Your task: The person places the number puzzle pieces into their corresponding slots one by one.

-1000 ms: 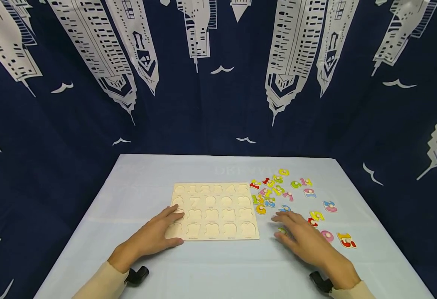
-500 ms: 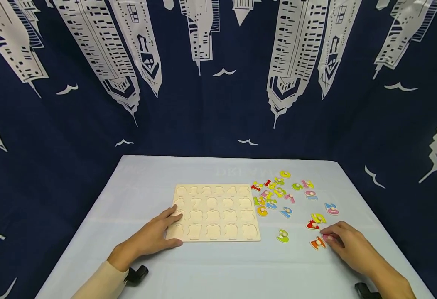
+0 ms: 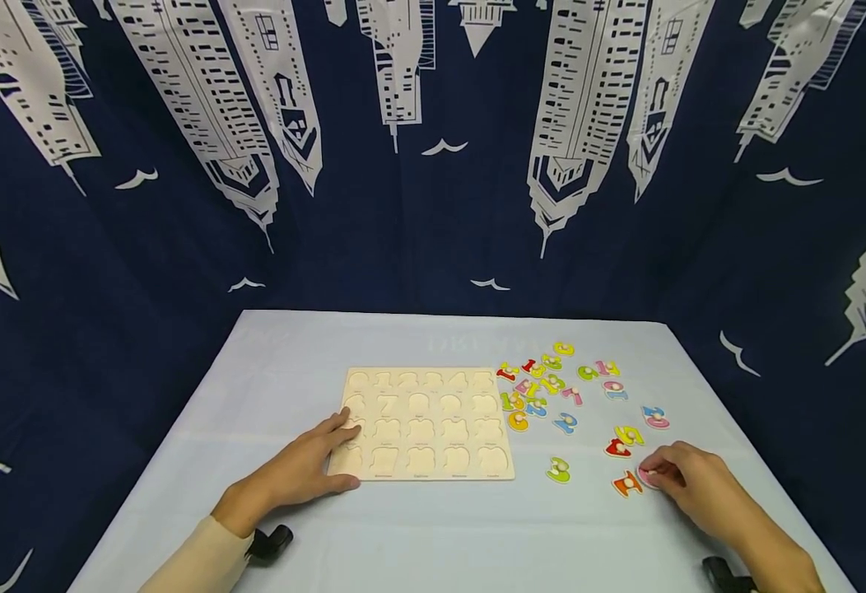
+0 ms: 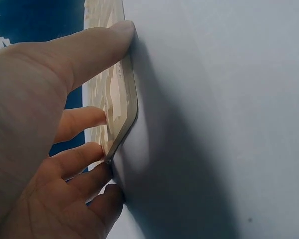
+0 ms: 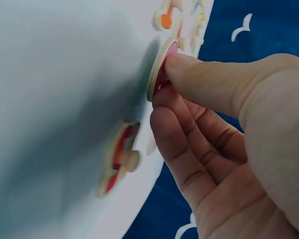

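Observation:
A pale wooden puzzle board [image 3: 439, 409] with rows of cut-out recesses lies on the white table. My left hand [image 3: 300, 465] rests over its left edge, fingers spread; in the left wrist view the thumb lies on the near edge of the board [image 4: 123, 97]. At the right, my right hand [image 3: 710, 494] pinches a round pink puzzle piece [image 3: 648, 469] between thumb and fingers. In the right wrist view that pink piece [image 5: 162, 69] stands tilted on edge. An orange piece [image 3: 627, 483] is just left of it. A red piece with a knob [image 5: 122, 159] appears below the hand in the right wrist view.
Several coloured number pieces [image 3: 529, 387] cluster by the board's right edge. A green 3 [image 3: 558, 470], a blue 2 [image 3: 565, 423], a red piece [image 3: 617, 447] and a yellow piece [image 3: 629, 435] lie apart. A dark patterned cloth [image 3: 433, 222] hangs behind the table [image 3: 285, 346].
My right hand has moved right from beside the green 3 to the round pink piece and now pinches it, uncovering the green 3 and orange piece. The left hand stays on the board.

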`<state>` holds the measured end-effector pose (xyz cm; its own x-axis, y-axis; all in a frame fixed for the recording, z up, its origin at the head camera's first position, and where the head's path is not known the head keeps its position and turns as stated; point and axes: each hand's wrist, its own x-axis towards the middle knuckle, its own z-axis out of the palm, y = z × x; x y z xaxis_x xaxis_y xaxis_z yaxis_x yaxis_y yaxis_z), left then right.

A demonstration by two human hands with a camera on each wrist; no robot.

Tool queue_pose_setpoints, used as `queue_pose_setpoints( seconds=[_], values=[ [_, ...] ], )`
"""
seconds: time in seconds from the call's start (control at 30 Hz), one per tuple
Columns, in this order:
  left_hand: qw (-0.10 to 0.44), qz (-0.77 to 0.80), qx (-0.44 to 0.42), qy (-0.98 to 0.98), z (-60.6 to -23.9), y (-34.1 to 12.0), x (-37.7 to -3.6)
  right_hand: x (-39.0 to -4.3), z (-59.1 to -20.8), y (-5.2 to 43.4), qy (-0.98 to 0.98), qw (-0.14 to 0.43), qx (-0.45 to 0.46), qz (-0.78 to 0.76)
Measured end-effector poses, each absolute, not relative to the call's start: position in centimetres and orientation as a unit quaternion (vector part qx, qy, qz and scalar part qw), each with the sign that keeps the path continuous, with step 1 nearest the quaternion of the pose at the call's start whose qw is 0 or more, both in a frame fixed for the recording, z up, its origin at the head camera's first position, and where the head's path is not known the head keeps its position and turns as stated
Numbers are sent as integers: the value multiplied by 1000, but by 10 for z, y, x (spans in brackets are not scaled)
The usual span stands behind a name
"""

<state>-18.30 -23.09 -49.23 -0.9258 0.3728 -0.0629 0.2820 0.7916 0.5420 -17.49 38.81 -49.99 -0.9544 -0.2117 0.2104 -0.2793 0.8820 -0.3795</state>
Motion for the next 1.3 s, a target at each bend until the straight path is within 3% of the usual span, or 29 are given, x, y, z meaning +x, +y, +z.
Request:
queue_pose_setpoints(
  seconds=[0.33, 0.53, 0.67, 0.97, 1.3],
  values=[
    [82, 273, 170, 943, -492, -235, -185, -176, -466, 355, -962, 142, 128, 196],
    [73, 263, 158, 949, -494, -239, -185, -195, -449, 312, -953, 111, 159, 233],
    [73, 257, 156, 951, -495, -239, -186, -215, -444, 272, -934, 124, 210, 260],
    [83, 263, 151, 949, -493, -238, -187, -265, -455, 182, -888, 89, 275, 358],
    [83, 261, 154, 949, -493, -239, -187, -304, -467, 100, -873, 54, 321, 364]
  ],
)
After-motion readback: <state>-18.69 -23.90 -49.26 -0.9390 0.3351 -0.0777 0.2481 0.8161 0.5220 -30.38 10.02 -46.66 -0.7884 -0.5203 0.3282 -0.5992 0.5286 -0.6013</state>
